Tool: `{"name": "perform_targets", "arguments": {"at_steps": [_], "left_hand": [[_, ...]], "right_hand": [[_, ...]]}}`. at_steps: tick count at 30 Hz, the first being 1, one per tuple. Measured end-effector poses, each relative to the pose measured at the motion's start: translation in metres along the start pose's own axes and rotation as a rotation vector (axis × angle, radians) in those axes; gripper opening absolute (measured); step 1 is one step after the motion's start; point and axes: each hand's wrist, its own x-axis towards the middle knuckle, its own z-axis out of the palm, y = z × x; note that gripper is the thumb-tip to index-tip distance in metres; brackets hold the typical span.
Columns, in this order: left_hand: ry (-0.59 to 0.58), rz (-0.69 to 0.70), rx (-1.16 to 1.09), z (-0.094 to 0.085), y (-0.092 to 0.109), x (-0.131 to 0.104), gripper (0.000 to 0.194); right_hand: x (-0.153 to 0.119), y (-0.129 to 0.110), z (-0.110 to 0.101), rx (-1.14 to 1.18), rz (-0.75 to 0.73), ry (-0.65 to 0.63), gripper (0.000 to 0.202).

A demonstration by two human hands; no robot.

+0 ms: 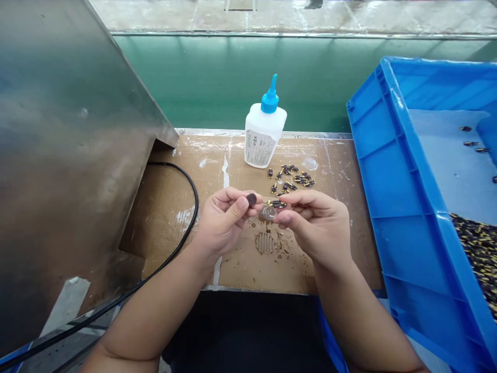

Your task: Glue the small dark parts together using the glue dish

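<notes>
My left hand [228, 220] pinches a small dark brown round piece [251, 199] between thumb and fingers. Facing it, my right hand [316, 225] is closed, thumb opposite forefinger, on a small black and gold part [277, 204]. The two held pieces are close together but apart. Just below them, a small clear round dish [268, 213] rests on the cardboard, partly covered by my fingers. Several more black and gold parts [287, 169] lie scattered beyond my hands. Behind these stands a white bottle [264, 137] with a blue nozzle and a printed label.
A blue crate [404, 207] on the right holds many black and gold parts. On the left rises a large metal panel [73, 129], with a black cable [194, 191] curving beside it. Stained cardboard [240, 269] covers the work surface; a green strip [194, 77] runs behind.
</notes>
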Motion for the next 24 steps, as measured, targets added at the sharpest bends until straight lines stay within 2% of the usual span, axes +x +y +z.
{"name": "perform_targets", "arguments": {"at_steps": [2,7,10,15,24], "left_hand": [[0.001,0.003,0.015,0.0,0.0,0.0,0.025],[-0.016,0.018,0.053,0.001,-0.001,-0.001,0.026],[-0.02,0.053,0.098,0.001,-0.002,-0.003,0.026],[-0.006,0.078,0.171,-0.003,-0.004,-0.004,0.03],[-0.034,0.053,0.126,0.0,-0.004,-0.006,0.026]], "right_hand": [[-0.002,0.003,-0.001,-0.083,-0.052,0.011,0.019],[-0.006,0.017,-0.003,-0.272,-0.372,-0.017,0.021],[-0.005,0.019,-0.004,-0.31,-0.439,-0.031,0.025],[-0.001,0.015,-0.002,-0.509,-0.601,-0.008,0.03],[0.0,0.022,-0.003,-0.514,-0.671,0.004,0.039]]}}
